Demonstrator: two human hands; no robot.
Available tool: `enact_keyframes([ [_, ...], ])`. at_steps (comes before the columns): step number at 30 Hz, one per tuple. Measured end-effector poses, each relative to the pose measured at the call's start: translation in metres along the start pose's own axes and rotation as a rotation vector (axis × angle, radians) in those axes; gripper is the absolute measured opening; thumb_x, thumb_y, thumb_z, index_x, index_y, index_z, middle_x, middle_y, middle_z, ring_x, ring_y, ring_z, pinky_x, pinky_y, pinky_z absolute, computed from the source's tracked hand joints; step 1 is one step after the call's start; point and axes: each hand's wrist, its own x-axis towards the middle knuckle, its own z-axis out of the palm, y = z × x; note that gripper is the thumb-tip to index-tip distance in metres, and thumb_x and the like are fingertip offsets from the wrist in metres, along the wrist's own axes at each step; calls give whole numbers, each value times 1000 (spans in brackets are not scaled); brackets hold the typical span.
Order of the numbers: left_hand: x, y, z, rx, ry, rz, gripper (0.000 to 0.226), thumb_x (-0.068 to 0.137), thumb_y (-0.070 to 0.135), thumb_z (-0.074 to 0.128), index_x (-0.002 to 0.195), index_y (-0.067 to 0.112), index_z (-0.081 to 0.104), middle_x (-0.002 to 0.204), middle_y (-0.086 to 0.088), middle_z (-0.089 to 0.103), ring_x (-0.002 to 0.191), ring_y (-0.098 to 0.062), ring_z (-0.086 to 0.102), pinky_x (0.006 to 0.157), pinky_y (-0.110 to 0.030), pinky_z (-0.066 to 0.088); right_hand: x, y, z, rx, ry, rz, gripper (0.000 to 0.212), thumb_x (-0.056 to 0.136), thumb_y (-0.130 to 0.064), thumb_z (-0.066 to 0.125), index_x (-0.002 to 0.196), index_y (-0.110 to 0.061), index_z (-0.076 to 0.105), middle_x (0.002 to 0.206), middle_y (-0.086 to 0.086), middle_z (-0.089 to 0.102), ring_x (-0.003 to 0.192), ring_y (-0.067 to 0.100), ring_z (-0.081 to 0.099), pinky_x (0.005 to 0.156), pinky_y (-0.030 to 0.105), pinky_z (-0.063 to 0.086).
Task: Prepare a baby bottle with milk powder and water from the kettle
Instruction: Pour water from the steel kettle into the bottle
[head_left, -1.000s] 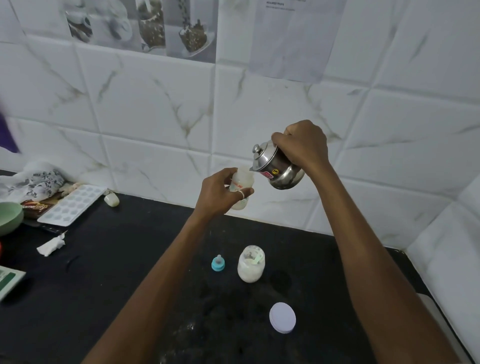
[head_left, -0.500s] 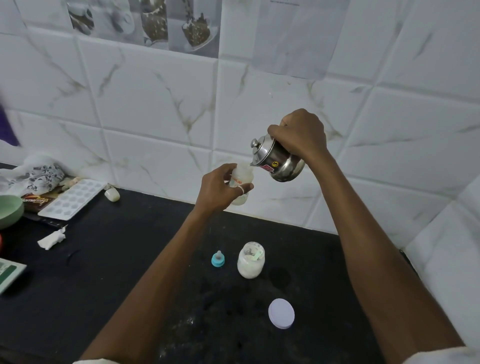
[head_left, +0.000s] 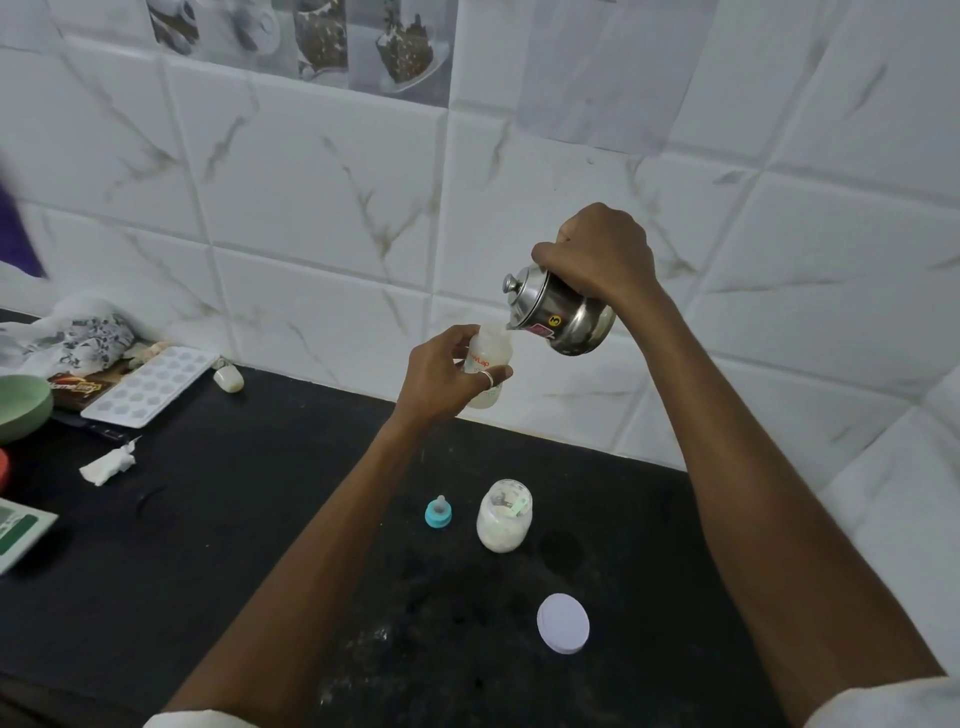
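My left hand (head_left: 441, 371) grips a small clear baby bottle (head_left: 488, 358) upright in the air above the black counter (head_left: 260, 519). My right hand (head_left: 597, 254) holds a small steel kettle (head_left: 561, 312) tipped to the left, its spout at the bottle's open mouth. Down on the counter stand an open jar of white milk powder (head_left: 504, 517) and, left of it, the bottle's blue teat cap (head_left: 438, 513). The jar's round white lid (head_left: 563, 622) lies flat nearer to me.
At the counter's left lie a white ice tray (head_left: 150, 387), a green bowl (head_left: 21, 405), a crumpled tissue (head_left: 109, 462), a patterned cloth (head_left: 78, 332) and a green-and-white packet (head_left: 15, 530). A white tiled wall (head_left: 311, 208) backs the counter and turns a corner on the right.
The kettle has tipped a little further and stays at the bottle's mouth. Both hands sit slightly higher against the wall than a second ago.
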Motion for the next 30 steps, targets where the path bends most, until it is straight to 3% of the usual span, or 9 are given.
enact_keyframes([
  [4, 1, -1, 0, 0, 5, 4, 65, 74, 40, 86, 130, 20, 61, 112, 14, 61, 99, -8, 60, 72, -1, 41, 0, 0, 1, -8, -4, 1, 32, 67, -27, 61, 55, -15, 34, 53, 1, 27, 56, 22, 30, 53, 28, 27],
  [12, 4, -5, 2, -7, -4, 3, 67, 73, 43, 86, 130, 21, 61, 116, 11, 64, 101, -9, 61, 77, -8, 43, 2, -2, 0, -19, 2, 0, 30, 68, -27, 61, 55, -15, 36, 54, 1, 30, 57, 22, 31, 53, 28, 27],
  [21, 7, -6, 3, 3, 3, 8, 66, 74, 42, 85, 131, 20, 60, 115, 13, 62, 101, -8, 60, 68, 2, 40, 6, -2, 1, -54, -7, -1, 25, 67, -27, 61, 58, -16, 41, 55, 2, 31, 59, 23, 33, 54, 28, 28],
  [30, 9, -8, 5, 11, -2, 14, 70, 73, 44, 86, 133, 19, 59, 127, 3, 66, 105, -11, 61, 72, -2, 42, 9, -3, 2, -71, -3, -2, 18, 69, -29, 62, 63, -13, 54, 58, 3, 42, 59, 24, 39, 54, 27, 32],
])
